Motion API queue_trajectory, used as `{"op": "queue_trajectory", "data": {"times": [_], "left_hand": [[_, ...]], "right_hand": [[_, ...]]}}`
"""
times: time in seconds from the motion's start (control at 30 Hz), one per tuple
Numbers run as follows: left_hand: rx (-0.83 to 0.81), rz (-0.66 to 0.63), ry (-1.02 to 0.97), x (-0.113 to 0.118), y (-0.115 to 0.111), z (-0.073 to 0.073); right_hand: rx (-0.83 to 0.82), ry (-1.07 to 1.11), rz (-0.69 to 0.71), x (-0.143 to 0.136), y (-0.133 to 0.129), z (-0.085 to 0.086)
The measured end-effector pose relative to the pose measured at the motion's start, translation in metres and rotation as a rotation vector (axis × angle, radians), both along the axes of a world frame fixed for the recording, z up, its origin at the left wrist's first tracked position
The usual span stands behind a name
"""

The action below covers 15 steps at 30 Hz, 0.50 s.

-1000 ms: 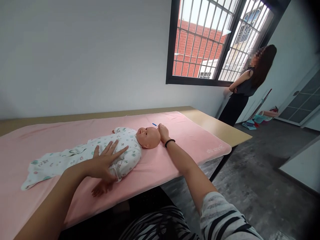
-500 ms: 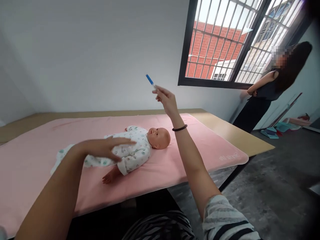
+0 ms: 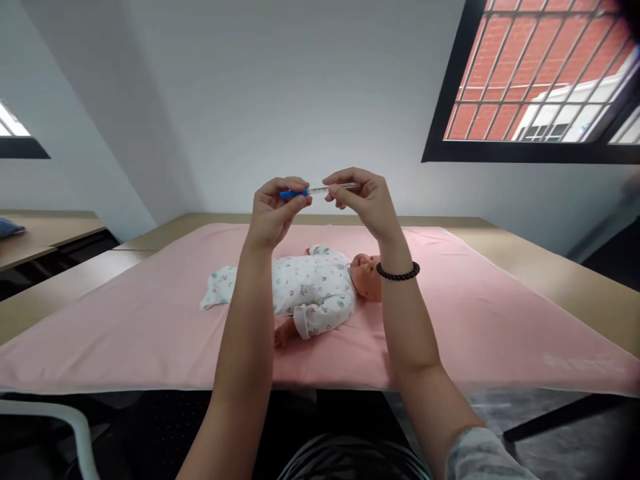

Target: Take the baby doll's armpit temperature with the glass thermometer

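A glass thermometer (image 3: 318,191) with a blue end lies level between my hands, raised in front of the wall. My left hand (image 3: 273,210) pinches its blue end between thumb and fingers. The clear end is held in the fingertips of my right hand (image 3: 367,200), which has a dark bead bracelet at the wrist. Below them a baby doll (image 3: 320,290) in a white patterned suit rests on its back, head to the right. My right forearm hides part of its head, and my left forearm crosses its legs.
A pink cloth (image 3: 145,333) covers much of the table (image 3: 510,243) under the doll. Behind rises a pale wall (image 3: 300,93) with a barred window (image 3: 535,80) at right. A white curved chair frame (image 3: 55,410) stands at lower left, and a blue item (image 3: 10,227) lies on another table.
The view has turned left. My right hand has lowered the thermometer from its raised, tilted position to level. My left hand has come up from over the doll and taken the blue end.
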State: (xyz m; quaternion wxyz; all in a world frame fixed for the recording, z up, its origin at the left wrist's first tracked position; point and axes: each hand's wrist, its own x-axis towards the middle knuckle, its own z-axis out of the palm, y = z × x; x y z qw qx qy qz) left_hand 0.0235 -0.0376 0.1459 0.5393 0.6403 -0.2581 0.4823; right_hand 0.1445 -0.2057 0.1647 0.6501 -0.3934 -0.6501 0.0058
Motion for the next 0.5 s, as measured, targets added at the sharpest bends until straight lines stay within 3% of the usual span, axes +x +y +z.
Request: {"op": "queue_trajectory", "data": {"times": [0.1, 0.23, 0.5], "left_hand": [[-0.09, 0.122, -0.031, 0.013, 0.003, -0.003], [-0.107, 0.188, -0.05, 0.022, 0.004, 0.002], [-0.076, 0.26, 0.015, 0.0, 0.0, 0.014]], "right_hand": [[0.019, 0.047, -0.054, 0.014, 0.001, -0.001], [0.135, 0.143, -0.114, 0.03, -0.012, 0.0], [0.109, 0.151, -0.184, 0.03, -0.026, 0.002]]}}
